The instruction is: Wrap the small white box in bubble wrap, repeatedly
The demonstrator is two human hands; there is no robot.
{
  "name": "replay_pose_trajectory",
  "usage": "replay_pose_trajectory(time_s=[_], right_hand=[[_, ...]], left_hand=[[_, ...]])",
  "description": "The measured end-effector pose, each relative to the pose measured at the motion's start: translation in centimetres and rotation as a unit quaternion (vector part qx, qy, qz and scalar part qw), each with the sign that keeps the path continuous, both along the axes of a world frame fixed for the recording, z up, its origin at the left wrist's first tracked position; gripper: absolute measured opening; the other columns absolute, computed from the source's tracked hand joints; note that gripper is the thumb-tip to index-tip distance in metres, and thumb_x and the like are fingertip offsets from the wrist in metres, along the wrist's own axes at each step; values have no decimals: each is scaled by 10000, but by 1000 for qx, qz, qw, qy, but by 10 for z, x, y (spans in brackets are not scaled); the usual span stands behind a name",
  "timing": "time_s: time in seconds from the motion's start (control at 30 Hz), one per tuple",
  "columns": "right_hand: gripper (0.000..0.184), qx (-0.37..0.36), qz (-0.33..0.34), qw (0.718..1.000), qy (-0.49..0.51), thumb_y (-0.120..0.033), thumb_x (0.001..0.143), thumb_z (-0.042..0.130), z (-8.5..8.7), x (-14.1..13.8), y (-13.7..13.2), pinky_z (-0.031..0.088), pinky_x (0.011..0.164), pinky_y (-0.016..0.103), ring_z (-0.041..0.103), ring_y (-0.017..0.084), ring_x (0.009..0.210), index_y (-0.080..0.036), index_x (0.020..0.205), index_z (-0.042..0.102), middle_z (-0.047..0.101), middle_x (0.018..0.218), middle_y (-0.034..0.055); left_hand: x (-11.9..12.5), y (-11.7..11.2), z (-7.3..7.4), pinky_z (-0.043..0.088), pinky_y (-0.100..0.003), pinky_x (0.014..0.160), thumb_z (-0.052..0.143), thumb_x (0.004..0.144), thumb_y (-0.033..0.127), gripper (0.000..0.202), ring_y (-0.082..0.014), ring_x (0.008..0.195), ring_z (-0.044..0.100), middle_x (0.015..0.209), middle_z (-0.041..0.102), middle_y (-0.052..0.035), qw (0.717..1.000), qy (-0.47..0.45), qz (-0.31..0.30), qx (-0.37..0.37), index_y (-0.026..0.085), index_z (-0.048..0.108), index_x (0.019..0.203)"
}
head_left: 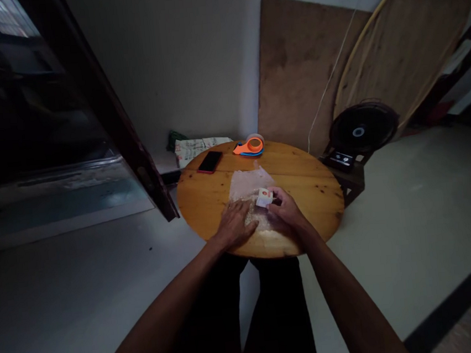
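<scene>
A sheet of bubble wrap lies on the round wooden table in front of me. My left hand rests flat on its left part, fingers stretched out. Between the thumb and fingers of my right hand is a small white box with a reddish mark, held over the wrap; whether it touches the sheet is unclear. Beyond the wrap sits an orange and blue tape dispenser with a roll of clear tape. A phone with a red edge lies at the table's far left.
A black round fan-like device stands right of the table. Behind, a brown board and a large round wooden top lean against the wall. A printed sack lies behind the table, and a dark door frame rises at left.
</scene>
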State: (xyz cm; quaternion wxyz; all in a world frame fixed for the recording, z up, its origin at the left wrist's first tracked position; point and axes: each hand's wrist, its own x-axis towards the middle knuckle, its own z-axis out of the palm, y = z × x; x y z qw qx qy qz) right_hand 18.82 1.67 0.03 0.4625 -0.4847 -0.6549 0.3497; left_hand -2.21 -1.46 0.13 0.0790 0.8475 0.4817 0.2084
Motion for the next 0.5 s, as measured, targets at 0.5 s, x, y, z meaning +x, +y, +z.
replay_pose_trajectory(time_s=[0.5], right_hand=[[530,19,17,999,-36,-206,675,598,0,-2,-1,455,985,415,612,225,1067,-196,1202,541,642,1177,90]], left_hand=[[-2,-2,6,193,-483,1169,513,854,438,676,-284,1360,376,1449,457,-120,1000,-12,0,-20,192,313,1451]])
